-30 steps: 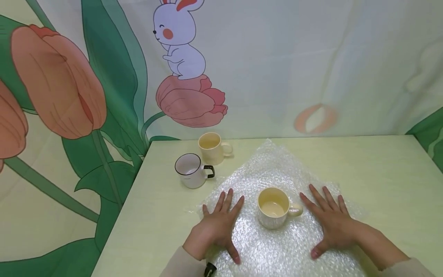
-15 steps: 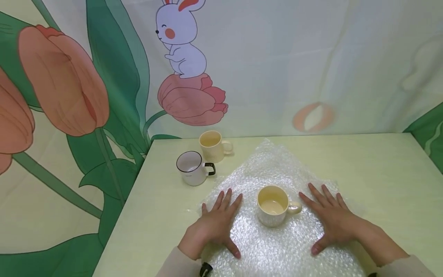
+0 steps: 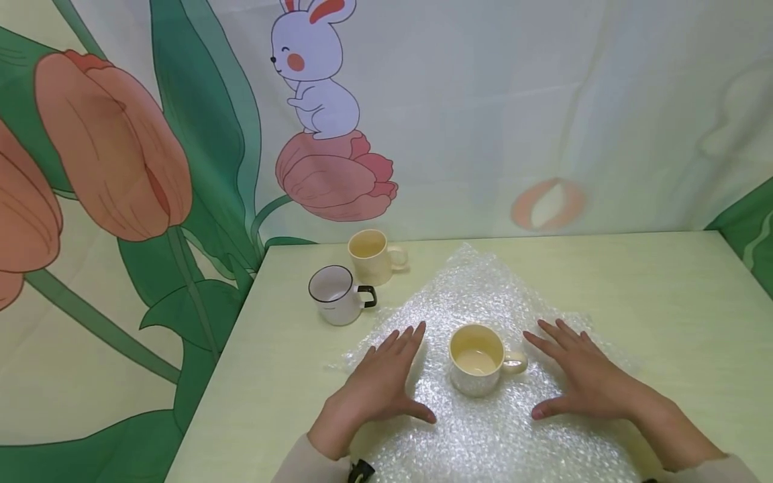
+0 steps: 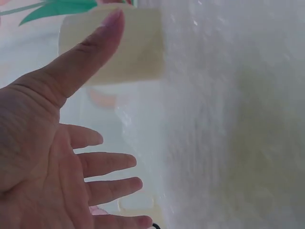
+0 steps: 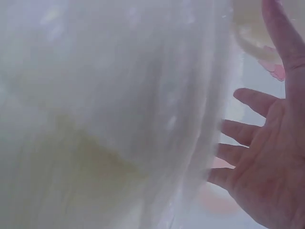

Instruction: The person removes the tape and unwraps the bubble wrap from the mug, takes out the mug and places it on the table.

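A pale yellow mug (image 3: 476,369) stands upright on a sheet of bubble wrap (image 3: 477,285), its handle pointing right. My left hand (image 3: 383,386) is to the left of this mug, over the wrap, with fingers extended and thumb spread toward me. On the other side, my right hand (image 3: 588,382) mirrors it near the handle. Neither hand touches the mug. In the left wrist view the thumb overlaps the mug (image 4: 140,52), and the palm of the left hand (image 4: 57,152) faces inward. The right wrist view shows the right hand (image 5: 259,162) with fingers apart beside the wrap (image 5: 119,95).
Toward the back left of the table (image 3: 676,302) stand a white mug (image 3: 338,305) with a dark rim and black handle, and behind it a second yellow mug (image 3: 371,261). A printed cloth backdrop (image 3: 459,134) with a rabbit and tulips rises behind the table's far edge.
Both hands have gone from lying flat and spread on the bubble wrap to a tilted pose, palms turned inward and thumbs nearer the mug. The mugs have stayed in place.
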### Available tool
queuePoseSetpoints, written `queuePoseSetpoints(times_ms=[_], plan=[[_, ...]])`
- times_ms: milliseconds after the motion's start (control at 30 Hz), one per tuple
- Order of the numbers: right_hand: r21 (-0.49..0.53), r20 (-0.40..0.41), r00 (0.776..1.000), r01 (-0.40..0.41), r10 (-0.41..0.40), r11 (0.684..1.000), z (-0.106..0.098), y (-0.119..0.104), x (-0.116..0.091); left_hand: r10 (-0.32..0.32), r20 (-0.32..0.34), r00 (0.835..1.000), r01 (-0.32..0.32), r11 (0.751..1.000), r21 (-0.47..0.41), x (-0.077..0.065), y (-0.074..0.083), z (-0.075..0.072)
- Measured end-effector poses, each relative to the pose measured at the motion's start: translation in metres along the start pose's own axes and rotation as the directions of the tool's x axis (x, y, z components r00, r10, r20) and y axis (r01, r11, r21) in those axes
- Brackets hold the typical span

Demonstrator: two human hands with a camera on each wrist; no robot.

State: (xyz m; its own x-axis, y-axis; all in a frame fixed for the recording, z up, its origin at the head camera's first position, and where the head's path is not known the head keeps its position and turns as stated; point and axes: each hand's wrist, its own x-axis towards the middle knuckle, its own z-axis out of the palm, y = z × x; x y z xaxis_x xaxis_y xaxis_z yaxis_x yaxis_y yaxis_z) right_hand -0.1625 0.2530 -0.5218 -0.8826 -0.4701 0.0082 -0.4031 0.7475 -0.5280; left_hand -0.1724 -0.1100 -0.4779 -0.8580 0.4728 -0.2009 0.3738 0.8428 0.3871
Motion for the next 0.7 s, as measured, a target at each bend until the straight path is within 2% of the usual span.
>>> queuePoseSetpoints(times_ms=[133,233,333,533,700], plan=[[0.078,-0.059,0.998,0.019,-0.014,0.997,-0.001,-0.007,0.004,0.045,-0.030,0.999,-0.048,0.995,-0.083,0.005,0.011,-0.002],[0.154,-0.082,0.997,0.020,-0.007,0.988,-0.001,-0.014,0.008,0.060,-0.059,0.996,-0.070,0.982,-0.177,0.011,0.017,0.000],[0.243,-0.088,0.996,0.011,0.011,0.970,0.001,-0.020,0.012,0.045,-0.090,0.995,-0.068,0.961,-0.267,0.017,0.022,0.005],[0.396,-0.075,0.996,-0.020,0.055,0.918,0.004,-0.032,0.019,-0.007,-0.112,0.994,-0.037,0.922,-0.386,0.026,0.031,0.015],[0.482,-0.027,0.992,-0.093,0.121,0.871,0.005,-0.039,0.024,-0.024,-0.123,0.992,-0.035,0.888,-0.458,0.032,0.038,0.020]])
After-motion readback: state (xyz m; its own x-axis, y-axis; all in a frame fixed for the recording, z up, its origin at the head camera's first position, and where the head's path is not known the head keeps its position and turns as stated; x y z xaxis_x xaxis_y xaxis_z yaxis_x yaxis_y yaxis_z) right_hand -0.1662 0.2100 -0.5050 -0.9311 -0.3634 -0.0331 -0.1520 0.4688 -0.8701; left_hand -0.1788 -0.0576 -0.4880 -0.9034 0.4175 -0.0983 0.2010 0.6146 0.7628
